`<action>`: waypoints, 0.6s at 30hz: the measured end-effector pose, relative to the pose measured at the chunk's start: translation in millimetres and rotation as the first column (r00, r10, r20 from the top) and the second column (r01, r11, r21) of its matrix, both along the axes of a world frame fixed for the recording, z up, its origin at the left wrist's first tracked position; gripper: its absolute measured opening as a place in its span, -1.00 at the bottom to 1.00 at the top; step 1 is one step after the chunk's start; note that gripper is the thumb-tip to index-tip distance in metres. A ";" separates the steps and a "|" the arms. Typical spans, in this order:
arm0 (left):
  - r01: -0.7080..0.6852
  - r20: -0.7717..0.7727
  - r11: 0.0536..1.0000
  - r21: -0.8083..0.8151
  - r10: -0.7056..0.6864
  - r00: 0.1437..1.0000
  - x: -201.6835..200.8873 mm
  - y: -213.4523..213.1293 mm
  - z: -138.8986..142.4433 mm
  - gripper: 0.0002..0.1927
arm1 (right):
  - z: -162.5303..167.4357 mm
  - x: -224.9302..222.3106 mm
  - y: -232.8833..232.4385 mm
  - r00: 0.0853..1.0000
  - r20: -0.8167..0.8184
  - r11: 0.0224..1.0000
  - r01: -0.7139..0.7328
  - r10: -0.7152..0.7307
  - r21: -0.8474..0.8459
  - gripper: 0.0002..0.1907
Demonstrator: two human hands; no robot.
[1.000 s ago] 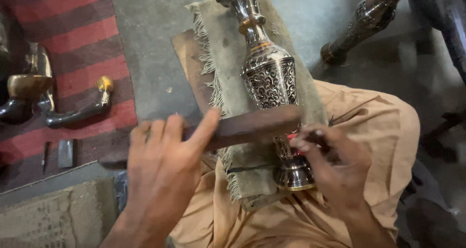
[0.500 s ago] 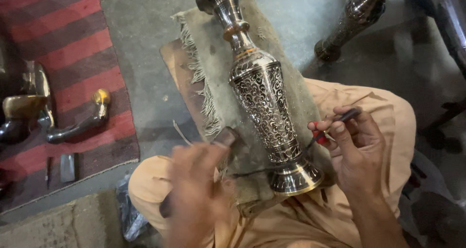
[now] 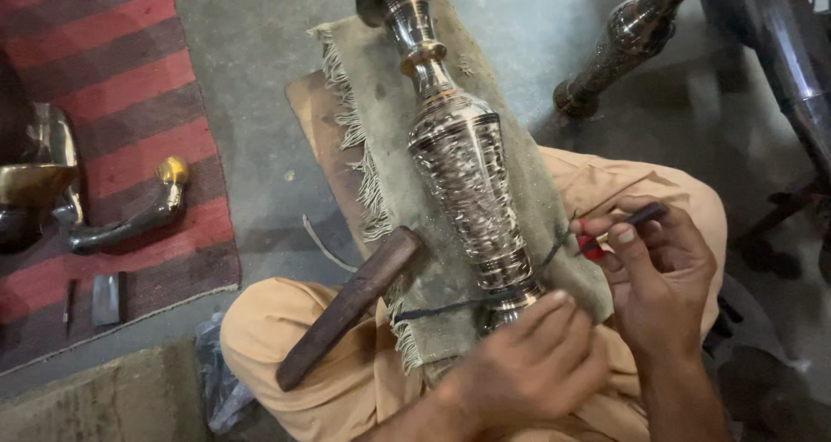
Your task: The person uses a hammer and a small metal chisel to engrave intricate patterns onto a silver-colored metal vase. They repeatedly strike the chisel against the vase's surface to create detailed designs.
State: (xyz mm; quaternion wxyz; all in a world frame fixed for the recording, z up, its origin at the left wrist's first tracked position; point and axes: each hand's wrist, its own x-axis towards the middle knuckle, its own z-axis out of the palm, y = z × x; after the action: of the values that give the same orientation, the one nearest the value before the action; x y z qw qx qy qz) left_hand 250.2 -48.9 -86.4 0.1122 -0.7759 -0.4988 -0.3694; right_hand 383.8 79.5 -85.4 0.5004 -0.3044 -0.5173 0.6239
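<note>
A tall engraved metal vase (image 3: 463, 178) lies on a frayed grey-green cloth (image 3: 381, 122) across my lap, its neck pointing away from me. My left hand (image 3: 528, 368) covers and grips the vase's base. My right hand (image 3: 658, 277) holds a thin dark engraving tool (image 3: 619, 227) with a red end, just right of the vase's lower body. A dark wooden mallet stick (image 3: 346, 308) rests on my left thigh, touching the cloth's edge, with no hand on it. A dark cord (image 3: 450, 306) runs across the cloth near the base.
A red and grey striped rug (image 3: 104, 104) lies at the left with brass pieces (image 3: 35, 187), a curved metal part (image 3: 130, 221) and small tools. A second engraved vase (image 3: 619, 44) lies at the upper right. A wooden board (image 3: 316, 130) sits under the cloth.
My left hand has let go of the wooden stick, which now rests on my thigh, and has moved onto the vase's base. The vase has turned straighter.
</note>
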 end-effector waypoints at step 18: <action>-0.036 0.333 0.449 -0.893 0.713 0.617 -159.7 -97.0 -25.7 -0.41 | 30.1 -53.2 -47.5 0.864 0.504 0.854 -0.265 0.005 0.447 -0.75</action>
State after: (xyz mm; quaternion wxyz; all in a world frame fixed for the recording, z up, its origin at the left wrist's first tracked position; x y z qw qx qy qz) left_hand 90.4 -145.9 -112.1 -0.3664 -0.3935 -0.7852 -0.3071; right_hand 330.6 32.1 -55.3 0.3693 -0.2718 -0.7906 0.4058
